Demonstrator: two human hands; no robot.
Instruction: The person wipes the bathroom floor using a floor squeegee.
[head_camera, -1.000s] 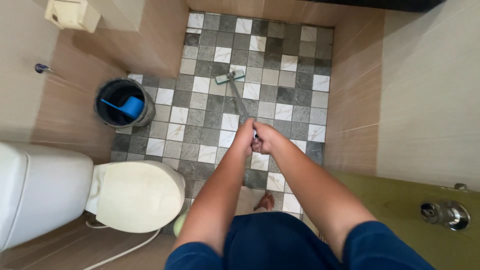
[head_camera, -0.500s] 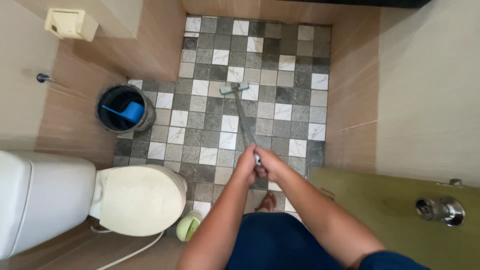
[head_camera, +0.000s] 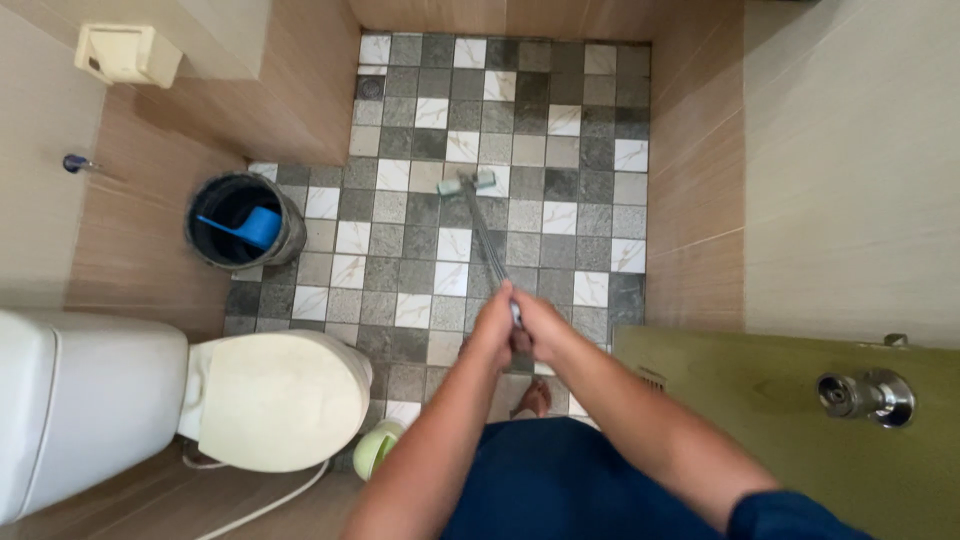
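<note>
Left hand (head_camera: 492, 330) and right hand (head_camera: 538, 325) both clasp the floor brush handle (head_camera: 487, 240); its head (head_camera: 467, 183), seemingly flat on the tiles (head_camera: 540, 130), wants steady downward pressure.

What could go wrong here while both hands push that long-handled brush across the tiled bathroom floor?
The floor brush works in a tight space: a wide sweep left might knock the dark bucket holding a blue scoop. The left hand and right hand grip close together on the handle, so control of the head may be loose. A bare foot on tiles could slip if they are wet.
</note>
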